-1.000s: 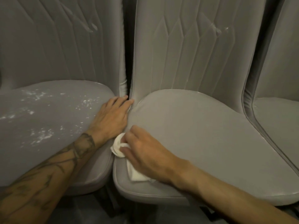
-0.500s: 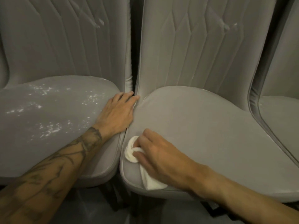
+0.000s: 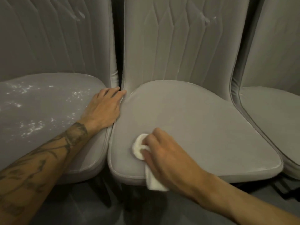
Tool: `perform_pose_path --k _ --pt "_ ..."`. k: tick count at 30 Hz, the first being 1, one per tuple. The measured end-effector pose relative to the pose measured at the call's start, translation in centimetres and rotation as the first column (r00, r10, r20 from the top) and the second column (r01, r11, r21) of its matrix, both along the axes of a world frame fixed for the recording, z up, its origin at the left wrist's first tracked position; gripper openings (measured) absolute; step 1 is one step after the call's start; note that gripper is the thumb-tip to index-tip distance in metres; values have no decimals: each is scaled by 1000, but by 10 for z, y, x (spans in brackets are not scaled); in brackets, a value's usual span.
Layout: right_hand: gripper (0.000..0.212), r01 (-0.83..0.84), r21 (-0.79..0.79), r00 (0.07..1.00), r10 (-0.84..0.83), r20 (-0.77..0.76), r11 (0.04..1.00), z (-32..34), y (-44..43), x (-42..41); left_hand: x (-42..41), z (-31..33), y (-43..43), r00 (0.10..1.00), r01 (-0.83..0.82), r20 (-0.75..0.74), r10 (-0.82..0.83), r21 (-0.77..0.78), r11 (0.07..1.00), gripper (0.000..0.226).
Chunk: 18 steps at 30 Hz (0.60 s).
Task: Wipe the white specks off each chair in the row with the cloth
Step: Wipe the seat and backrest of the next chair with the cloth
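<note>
Nearest, the right hand curls its fingers round the bunched cloth and presses it onto the front left part of the middle chair. A loose end of the cloth hangs over the seat's front edge, below the palm. This seat looks clean all over, so the step in hand seems to be the last passes on it.

Further back, the left hand lies flat on the right edge of the left chair. Its fingers are straight and close together, and the tips reach the gap between the two backs. It holds nothing and appears to steady the body.

Beyond the left forearm, white specks lie scattered across the left seat, thickest towards its front and its middle. The right chair shows only a faint pale line at its seat's back edge.

Farthest, small pale marks sit high on the backs of the left and middle chairs; what they are cannot be told.

The next move probably calls for carrying the cloth across to the left seat and lifting the left hand clear, so that the strokes cover the ground beneath it too.
</note>
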State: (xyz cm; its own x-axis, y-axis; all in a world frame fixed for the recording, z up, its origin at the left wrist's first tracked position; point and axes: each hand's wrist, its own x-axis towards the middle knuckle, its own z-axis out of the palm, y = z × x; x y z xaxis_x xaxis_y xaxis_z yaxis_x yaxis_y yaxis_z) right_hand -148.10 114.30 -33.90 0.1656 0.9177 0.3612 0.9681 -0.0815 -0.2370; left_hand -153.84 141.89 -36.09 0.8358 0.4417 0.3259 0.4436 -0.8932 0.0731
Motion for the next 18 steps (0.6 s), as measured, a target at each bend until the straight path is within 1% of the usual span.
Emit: perform_pose_path --k 2,3,5,7,9,11,12,15,16,17,18 --pt "15 106 75 994 -108 26 992 0 -7 7 -1 0 -1 1000 -2 0 2 -8 1000 50" --pt "14 131 106 990 -136 39 986 0 -1 2 -1 0 -1 1000 -2 2 2 -14 1000 51" --pt "12 114 128 992 -119 34 985 -2 17 -19 -1 1 0 1000 3 0 -3 -21 1000 54" --pt "10 66 89 998 -67 11 994 -5 30 -37 -2 1 0 1000 -3 -3 3 -11 1000 51" --pt "12 45 53 999 -45 -15 998 -6 21 -29 -1 1 0 1000 -1 -2 1 -11 1000 50" --pt "18 54 55 998 -52 -28 997 -5 -6 -2 0 1 1 1000 1 7 -1 -18 1000 49" --pt "20 96 59 995 -94 -43 994 -5 -23 13 0 1 0 1000 4 8 -4 -19 1000 49" --pt "25 327 90 945 -324 -48 941 -4 -58 40 0 1 -2 1000 6 8 -6 -21 1000 48" --pt "26 347 124 938 -346 -25 930 -4 -54 35 0 1 -2 1000 2 6 -2 -27 1000 49" --pt "23 316 164 947 -320 -4 934 -4 -43 25 0 1 -2 1000 3 1 -3 -29 1000 49" --pt "15 251 190 966 -258 15 949 -4 -30 11 0 2 -3 1000 1 -8 -1 -32 999 50"
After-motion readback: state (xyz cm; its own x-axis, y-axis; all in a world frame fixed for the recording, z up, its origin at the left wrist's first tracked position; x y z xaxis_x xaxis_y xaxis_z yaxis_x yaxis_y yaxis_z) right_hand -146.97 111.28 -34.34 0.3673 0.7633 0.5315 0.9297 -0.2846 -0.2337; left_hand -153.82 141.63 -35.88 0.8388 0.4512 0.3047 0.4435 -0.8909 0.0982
